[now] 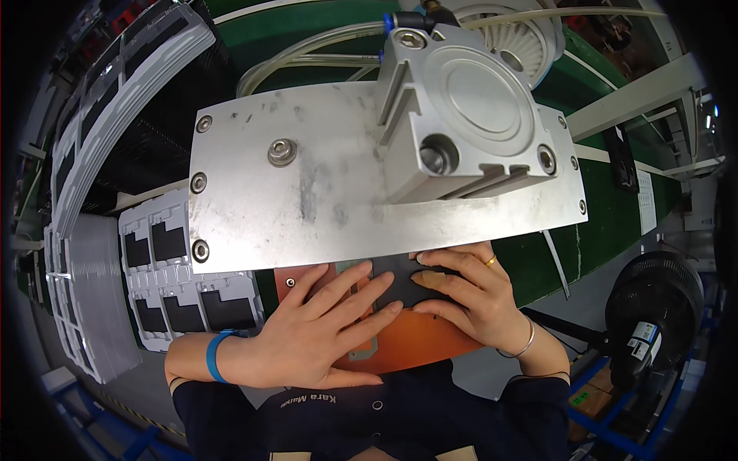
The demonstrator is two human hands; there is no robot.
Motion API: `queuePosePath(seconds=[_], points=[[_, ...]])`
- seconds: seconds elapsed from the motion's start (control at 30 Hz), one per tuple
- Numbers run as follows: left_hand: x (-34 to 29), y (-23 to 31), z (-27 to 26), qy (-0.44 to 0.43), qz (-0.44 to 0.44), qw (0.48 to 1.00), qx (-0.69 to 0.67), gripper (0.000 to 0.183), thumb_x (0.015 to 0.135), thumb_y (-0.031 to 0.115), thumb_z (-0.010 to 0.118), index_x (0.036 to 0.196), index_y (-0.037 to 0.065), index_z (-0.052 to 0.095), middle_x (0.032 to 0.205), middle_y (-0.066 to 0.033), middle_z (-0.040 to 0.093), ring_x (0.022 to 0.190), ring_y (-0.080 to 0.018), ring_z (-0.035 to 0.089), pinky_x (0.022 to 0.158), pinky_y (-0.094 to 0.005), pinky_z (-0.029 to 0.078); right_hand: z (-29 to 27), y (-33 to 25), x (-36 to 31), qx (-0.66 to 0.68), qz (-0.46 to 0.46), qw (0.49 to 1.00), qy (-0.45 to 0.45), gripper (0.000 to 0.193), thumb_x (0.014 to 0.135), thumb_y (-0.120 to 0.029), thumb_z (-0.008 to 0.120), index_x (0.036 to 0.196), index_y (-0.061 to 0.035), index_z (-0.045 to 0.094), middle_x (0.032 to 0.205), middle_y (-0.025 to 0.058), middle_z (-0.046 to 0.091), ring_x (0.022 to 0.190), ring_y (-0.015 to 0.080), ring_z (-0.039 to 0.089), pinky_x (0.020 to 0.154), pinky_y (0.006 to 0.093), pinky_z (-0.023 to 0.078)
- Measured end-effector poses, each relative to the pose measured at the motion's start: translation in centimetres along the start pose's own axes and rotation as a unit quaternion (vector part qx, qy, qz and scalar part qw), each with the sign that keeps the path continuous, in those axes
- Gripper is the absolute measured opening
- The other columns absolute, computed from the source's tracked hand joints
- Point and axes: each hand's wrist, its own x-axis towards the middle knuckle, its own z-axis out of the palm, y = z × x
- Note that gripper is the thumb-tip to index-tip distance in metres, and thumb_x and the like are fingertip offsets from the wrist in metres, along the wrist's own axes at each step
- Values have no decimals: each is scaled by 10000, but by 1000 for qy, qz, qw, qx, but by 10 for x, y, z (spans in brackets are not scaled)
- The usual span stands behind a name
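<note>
Below the front edge of a thick silver metal plate (307, 207), a dark grey flat piece (397, 290) lies on an orange fixture plate (423, 339). My left hand (296, 338) is spread over the fixture's left part, its fingertips reaching the dark piece's left edge. From the other side, my right hand (480, 296) rests bent, separated fingertips on the dark piece, with the thumb near its lower edge. Yellowish covers appear on some right fingertips. The far part of the dark piece is hidden under the metal plate.
A square silver pneumatic cylinder (480, 92) stands on the metal plate, with clear hoses (307, 54) behind. At left are a white tray (157, 265) holding dark pieces and tall tray stacks (96, 292). A black fan (653, 307) stands at right.
</note>
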Motion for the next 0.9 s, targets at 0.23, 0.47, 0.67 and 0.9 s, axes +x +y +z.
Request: queuePosePath(seconds=[0.23, 0.47, 0.67, 0.9], points=[[1, -1, -1, -8, -2, 1000, 4, 825, 798, 762, 580, 1365, 162, 599, 1490, -152, 466, 1399, -364, 372, 1142, -547, 225, -2, 0, 1, 14, 17, 1000, -9, 346, 715, -223, 819, 1010, -68, 725, 1163, 62, 660, 1042, 232, 576, 873, 338, 487], [2, -1, 0, 2, -2, 1000, 5, 780, 806, 727, 605, 1348, 166, 611, 1468, -143, 492, 1345, -359, 422, 1102, -521, 277, 2, 2, -5, 8, 29, 1000, -6, 342, 718, -252, 826, 1014, -108, 733, 1125, 36, 664, 952, 214, 569, 845, 336, 454], [1, 1, 1, 7, -7, 1000, -2, 763, 808, 709, 618, 1340, 163, 614, 1467, -142, 491, 1334, -355, 429, 1076, -505, 298, 3, 2, -6, 2, 30, 1000, -8, 350, 721, -264, 824, 1024, -116, 730, 1106, 29, 659, 938, 217, 564, 845, 340, 448], [1, 1, -1, 6, -4, 1000, -5, 716, 845, 642, 617, 1360, 145, 588, 1491, -143, 464, 1376, -343, 400, 1102, -526, 283, 1, -2, 0, 14, 23, 1000, -10, 321, 731, -231, 816, 1000, -108, 692, 1165, 49, 629, 1006, 251, 539, 856, 345, 445]])
